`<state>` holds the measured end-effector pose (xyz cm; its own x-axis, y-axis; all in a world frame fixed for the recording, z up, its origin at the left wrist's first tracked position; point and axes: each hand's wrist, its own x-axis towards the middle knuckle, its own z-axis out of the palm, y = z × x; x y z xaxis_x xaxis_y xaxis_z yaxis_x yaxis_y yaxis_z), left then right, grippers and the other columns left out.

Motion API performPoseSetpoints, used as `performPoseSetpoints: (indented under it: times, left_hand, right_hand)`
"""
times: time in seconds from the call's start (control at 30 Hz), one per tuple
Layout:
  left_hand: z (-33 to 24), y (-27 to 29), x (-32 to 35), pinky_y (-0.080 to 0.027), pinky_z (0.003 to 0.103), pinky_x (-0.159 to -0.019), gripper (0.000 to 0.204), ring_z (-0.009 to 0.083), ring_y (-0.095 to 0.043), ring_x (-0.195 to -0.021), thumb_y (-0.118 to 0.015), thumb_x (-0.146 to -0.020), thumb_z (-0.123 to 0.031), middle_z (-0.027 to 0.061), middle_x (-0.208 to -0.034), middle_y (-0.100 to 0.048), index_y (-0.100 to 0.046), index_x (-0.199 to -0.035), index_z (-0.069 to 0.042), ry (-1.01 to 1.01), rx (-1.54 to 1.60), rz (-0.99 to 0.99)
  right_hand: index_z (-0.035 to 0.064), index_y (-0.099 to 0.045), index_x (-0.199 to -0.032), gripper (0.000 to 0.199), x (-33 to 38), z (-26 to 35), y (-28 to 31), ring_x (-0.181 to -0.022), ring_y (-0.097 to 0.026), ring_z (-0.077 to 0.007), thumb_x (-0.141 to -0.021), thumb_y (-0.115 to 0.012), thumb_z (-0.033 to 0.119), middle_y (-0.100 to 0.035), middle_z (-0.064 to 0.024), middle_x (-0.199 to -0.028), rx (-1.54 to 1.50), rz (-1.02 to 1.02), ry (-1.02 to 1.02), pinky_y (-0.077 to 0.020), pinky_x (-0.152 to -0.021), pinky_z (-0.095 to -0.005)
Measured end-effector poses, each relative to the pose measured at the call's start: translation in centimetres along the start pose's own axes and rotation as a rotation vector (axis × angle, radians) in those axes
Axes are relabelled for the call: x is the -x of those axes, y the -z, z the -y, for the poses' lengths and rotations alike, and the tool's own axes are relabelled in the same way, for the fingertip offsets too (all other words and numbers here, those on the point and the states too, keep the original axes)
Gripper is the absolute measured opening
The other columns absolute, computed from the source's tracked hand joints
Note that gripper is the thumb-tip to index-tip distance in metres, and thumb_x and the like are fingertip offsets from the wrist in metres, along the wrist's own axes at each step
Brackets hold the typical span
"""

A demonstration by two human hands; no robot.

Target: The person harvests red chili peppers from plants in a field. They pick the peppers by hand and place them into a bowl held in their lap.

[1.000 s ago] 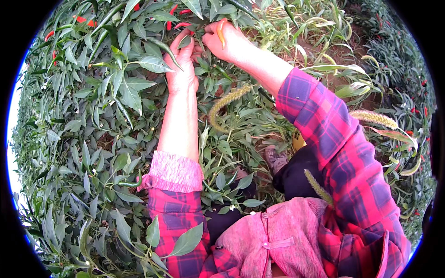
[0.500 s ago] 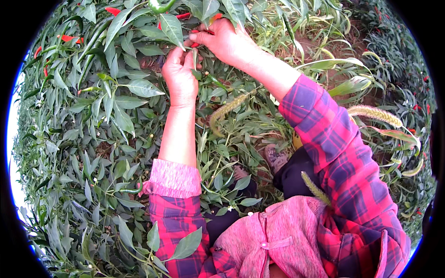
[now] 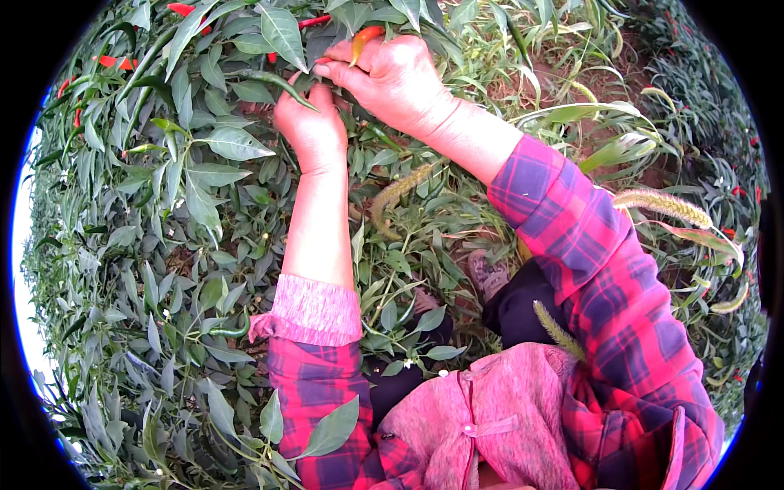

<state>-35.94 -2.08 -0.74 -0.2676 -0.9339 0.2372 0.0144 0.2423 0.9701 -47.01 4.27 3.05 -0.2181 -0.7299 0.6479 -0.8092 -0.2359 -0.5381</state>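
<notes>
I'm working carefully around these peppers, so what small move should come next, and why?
Perhaps ease the green pepper gently aside with the left hand: it crosses in front of that hand, hiding part of it, close to the right hand, which an orange pepper overlaps.

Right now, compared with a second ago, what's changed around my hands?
Your left hand has drawn slightly back toward you; your right hand has shifted a little left, its fingertips now just beyond the left one's. The orange chili against your right hand sits further left and a bit higher in view. Whether anything was grasped or released can't be made out. The curved seed head and shoe stayed about the same.
</notes>
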Motion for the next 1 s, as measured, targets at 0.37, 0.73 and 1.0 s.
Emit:
performPoseSetpoints:
  times: [0.37, 0.73, 1.0]
  left_hand:
    - [1.4, -0.2, 1.0, -0.046, 0.026, -0.081, 0.029, 0.0102, -0.056, -0.084, -0.069, -0.077, -0.001, -0.0004, -0.096, -0.065, -0.064, -0.105, -0.002, -0.065, 0.180, 0.076]
    - [2.8, 0.3, 1.4, -0.044, 0.024, -0.069, 0.015, 0.0071, -0.052, -0.075, -0.060, -0.085, -0.001, 0.0012, -0.086, -0.063, -0.064, -0.100, 0.001, -0.160, -0.049, 0.084]
    - [0.1, 2.8, 0.8, -0.039, 0.022, -0.058, 0.016, 0.0061, -0.050, -0.066, -0.059, -0.090, -0.002, 0.0022, -0.083, -0.063, -0.064, -0.105, 0.002, -0.162, 0.109, -0.095]
  right_hand:
    - [-0.0025, -0.062, -0.084, 0.026, -3.9, 2.1, -1.5, -0.052, -0.050, -0.0125, -0.091, -0.050, 0.020, -0.059, -0.0111, -0.074, -1.037, 0.222, -0.947, -0.0355, -0.043, -0.0299]
    - [0.0025, -0.065, -0.095, 0.027, -5.0, -3.7, -10.3, -0.043, -0.055, -0.0166, -0.088, -0.060, 0.028, -0.064, -0.0109, -0.067, -0.476, -0.039, -0.379, -0.0445, -0.042, -0.0307]
    - [0.0049, -0.052, -0.089, 0.020, -3.0, 0.1, -3.3, -0.047, -0.031, -0.0055, -0.098, -0.050, 0.023, -0.044, 0.0020, -0.065, -1.085, 0.301, -0.840, -0.0244, -0.040, -0.0216]
